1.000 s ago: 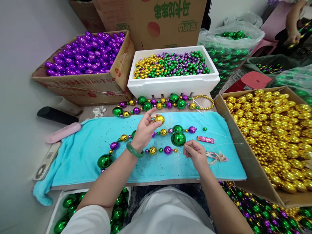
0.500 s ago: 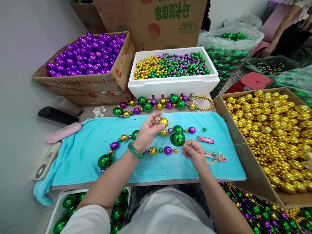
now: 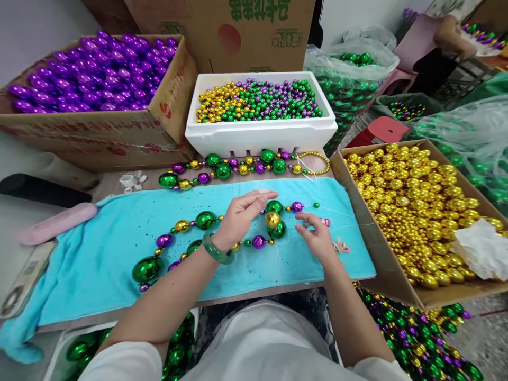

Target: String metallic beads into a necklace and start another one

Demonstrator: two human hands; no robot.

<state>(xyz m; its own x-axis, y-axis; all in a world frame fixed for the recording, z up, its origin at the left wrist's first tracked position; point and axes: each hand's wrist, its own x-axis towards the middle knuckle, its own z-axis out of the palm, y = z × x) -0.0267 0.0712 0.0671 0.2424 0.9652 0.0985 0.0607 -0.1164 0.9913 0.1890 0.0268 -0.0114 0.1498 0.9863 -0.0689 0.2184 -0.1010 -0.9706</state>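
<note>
My left hand point(image 3: 240, 217), with a green bangle on the wrist, pinches a gold bead point(image 3: 272, 219) at its fingertips, just in front of a big green ball point(image 3: 279, 230). My right hand point(image 3: 317, 239) is right of the ball, fingers pinched on a thin white thread; it is slightly blurred. Both hands hover over a half-strung strand of green, gold and purple beads point(image 3: 180, 227) lying on a turquoise towel point(image 3: 99, 248).
A finished strand point(image 3: 222, 170) lies behind the towel. Behind it are a white foam box point(image 3: 257, 138) of small mixed beads and a carton of purple beads point(image 3: 99, 138). A carton of gold beads point(image 3: 397, 288) stands at right. Another person's arm point(image 3: 452, 34) shows at top right.
My left hand has brought the gold bead down and right, against the big green ball. My right hand has lifted slightly toward it. The view has shifted left and down.
</note>
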